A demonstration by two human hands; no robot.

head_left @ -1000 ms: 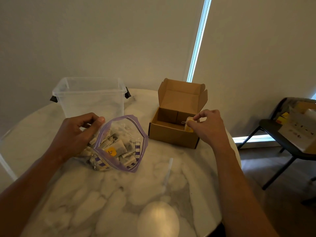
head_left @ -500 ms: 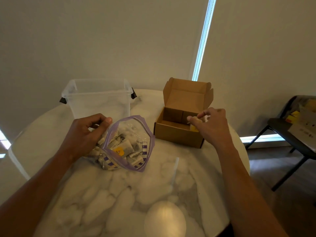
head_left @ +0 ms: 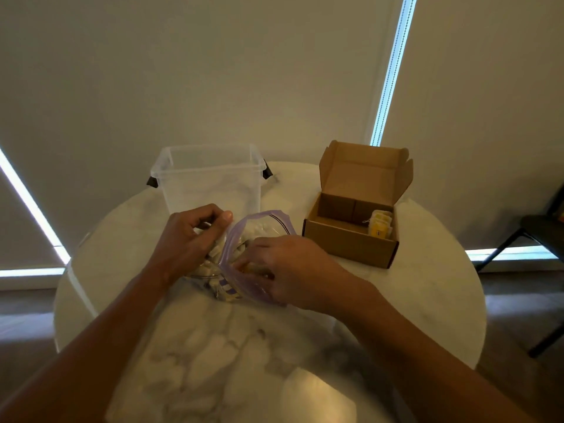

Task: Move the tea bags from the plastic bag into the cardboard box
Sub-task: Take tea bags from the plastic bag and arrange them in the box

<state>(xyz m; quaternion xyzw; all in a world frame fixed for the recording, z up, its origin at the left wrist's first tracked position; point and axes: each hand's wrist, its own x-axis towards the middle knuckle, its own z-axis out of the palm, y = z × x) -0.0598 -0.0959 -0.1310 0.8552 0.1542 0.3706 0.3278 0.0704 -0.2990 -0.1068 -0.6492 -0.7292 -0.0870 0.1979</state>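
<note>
Left hand [head_left: 189, 239]: the left side of the rim of the plastic bag [head_left: 268, 212] is gripped. The fingers [head_left: 201, 213] are curled and the thumb is pressed against the purple rim.
Right hand [head_left: 287, 267]: it is put into the open mouth of the bag from the right side. Its fingers are curled down among the contents. Whether a tea bag is pinched cannot be told, because the fingertips are hidden behind the rim.
Plastic bag: it is laid on the tabletop [head_left: 427, 288], just in front of the clear container [head_left: 210, 184], and its mouth stands open.
Tea bags in the bag [head_left: 250, 232]: pale sachets are seen through the mouth and through the clear wall.
Cardboard box [head_left: 351, 244]: it is placed to the right of the bag, near it but apart. Its lid is turned up at the back.
Tea bags in the box [head_left: 380, 228]: a few are stood upright against the right inner wall, and yellow is seen on them.
Clear container: it is open at the top, with a dark handle on each side.
Tabletop: it is round, of white marble pattern with grey veins.
Chair [head_left: 543, 236]: it is dark and only partly seen at the right edge.
</note>
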